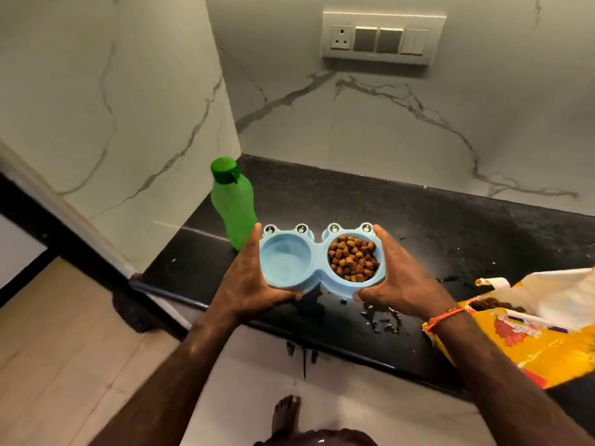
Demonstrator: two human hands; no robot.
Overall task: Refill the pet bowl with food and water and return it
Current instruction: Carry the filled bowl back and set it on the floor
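Mostly hidden fingers under pet bowl, food bag cropped

Polished black stone countertop gleams here, glossy and speckled, wet with beaded drops just in front of the pale blue double pet bowl of smooth matt plastic. In its right cup sit dry, rough brown kibble pieces. Left of the bowl stands a translucent green plastic bottle, faintly frosted. Right of it lies a shiny yellow food bag, crinkled. Behind, white veined marble-look wall panels show a smooth satin sheen.
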